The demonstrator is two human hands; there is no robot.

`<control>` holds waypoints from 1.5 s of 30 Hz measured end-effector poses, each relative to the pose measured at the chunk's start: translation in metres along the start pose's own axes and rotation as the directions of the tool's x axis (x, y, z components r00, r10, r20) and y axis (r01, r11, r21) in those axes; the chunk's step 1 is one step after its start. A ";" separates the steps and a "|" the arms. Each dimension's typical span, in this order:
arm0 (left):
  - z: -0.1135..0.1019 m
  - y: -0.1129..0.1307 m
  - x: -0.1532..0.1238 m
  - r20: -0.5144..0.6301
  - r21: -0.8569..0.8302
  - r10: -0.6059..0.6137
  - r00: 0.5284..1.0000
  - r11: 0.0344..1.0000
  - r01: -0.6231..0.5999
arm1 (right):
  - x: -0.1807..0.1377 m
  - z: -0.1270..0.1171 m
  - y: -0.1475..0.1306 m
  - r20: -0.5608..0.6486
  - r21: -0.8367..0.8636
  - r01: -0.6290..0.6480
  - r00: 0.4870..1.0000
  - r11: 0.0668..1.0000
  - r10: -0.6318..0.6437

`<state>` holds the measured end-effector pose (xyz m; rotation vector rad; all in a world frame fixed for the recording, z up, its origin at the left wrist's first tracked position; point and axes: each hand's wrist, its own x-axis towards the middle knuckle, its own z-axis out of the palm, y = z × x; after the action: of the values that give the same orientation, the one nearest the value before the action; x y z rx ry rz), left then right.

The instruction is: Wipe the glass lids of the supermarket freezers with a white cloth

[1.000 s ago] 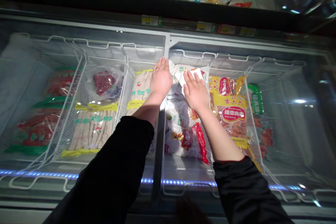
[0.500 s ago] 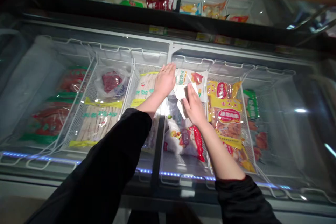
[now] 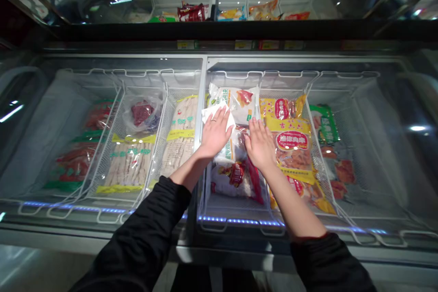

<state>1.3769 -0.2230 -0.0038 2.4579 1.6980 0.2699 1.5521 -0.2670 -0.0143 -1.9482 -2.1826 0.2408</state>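
Note:
My left hand (image 3: 215, 133) lies flat with its fingers stretched, pressing a white paper wipe (image 3: 228, 121) against the glass lid of a chest freezer; part of the wipe is hidden under the palm. To its right, my right hand (image 3: 262, 143) rests palm down and holds nothing, with its fingers extended. It appears to touch the glass. Below both hands, a white bag of frozen food (image 3: 244, 102) and a bag with a red label (image 3: 237, 173) lie in a wire basket.
Yellow food bags (image 3: 292, 141) fill the basket on the right, beside a green packet (image 3: 325, 123). Left of the centre frame bar (image 3: 202, 86) lie packs of pale strips (image 3: 128, 164) and red-brown packs (image 3: 75, 159). Glass-fronted shelving (image 3: 137, 4) stands behind the freezer.
The white wipe has gone from under my right hand to under my left. Both hands have shifted in the view, and the camera view has moved slightly.

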 end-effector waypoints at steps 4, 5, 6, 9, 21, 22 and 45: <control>0.004 0.012 -0.028 0.013 0.043 -0.066 0.998 0.997 0.065 | 0.000 -0.002 0.000 -0.013 -0.001 0.024 1.000 1.000 -0.024; 0.006 0.017 -0.029 0.030 0.041 -0.040 0.999 0.998 0.039 | 0.000 -0.002 0.001 -0.014 -0.001 0.022 1.000 1.000 -0.022; 0.008 0.022 -0.027 0.044 0.033 -0.002 0.999 0.999 0.001 | 0.000 -0.001 0.001 -0.013 0.000 0.017 1.000 1.000 -0.017; 0.007 0.025 -0.006 0.047 -0.012 0.094 0.994 0.996 -0.094 | 0.001 0.000 0.002 0.002 0.011 0.000 1.000 1.000 0.000; 0.006 0.033 -0.041 0.040 0.026 -0.140 0.989 0.990 0.139 | 0.003 -0.001 0.002 0.040 0.054 0.007 0.999 0.999 -0.010; 0.008 0.036 -0.039 0.045 0.022 -0.115 0.992 0.993 0.114 | 0.003 -0.001 0.003 0.035 0.057 0.010 0.999 0.998 -0.012; 0.007 0.030 -0.050 -0.077 0.056 -0.229 0.970 0.971 0.234 | -0.004 0.002 0.004 -0.059 -0.020 0.053 0.997 0.998 -0.054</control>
<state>1.3887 -0.2807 -0.0078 2.2870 2.0314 0.2801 1.5561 -0.2700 -0.0173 -1.8779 -2.2030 0.1530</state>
